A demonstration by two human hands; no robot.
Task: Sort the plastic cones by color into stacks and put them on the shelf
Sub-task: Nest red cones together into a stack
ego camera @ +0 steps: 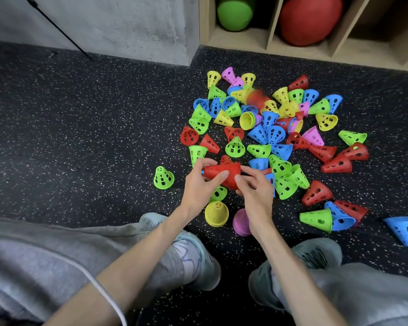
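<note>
Left hand point(198, 182) – fingers curled round the narrow end of a red cone stack point(224, 173) | right hand point(252, 187) – pinches its wide rim | stack lies sideways above the speckled floor point(80, 137), at the near edge of the mixed cone pile point(269, 128) | wooden shelf point(292, 50) behind the pile

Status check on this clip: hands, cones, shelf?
Left hand and right hand both grip red stack. Mixed cones unsorted on floor. Shelf holds no cones.
</note>
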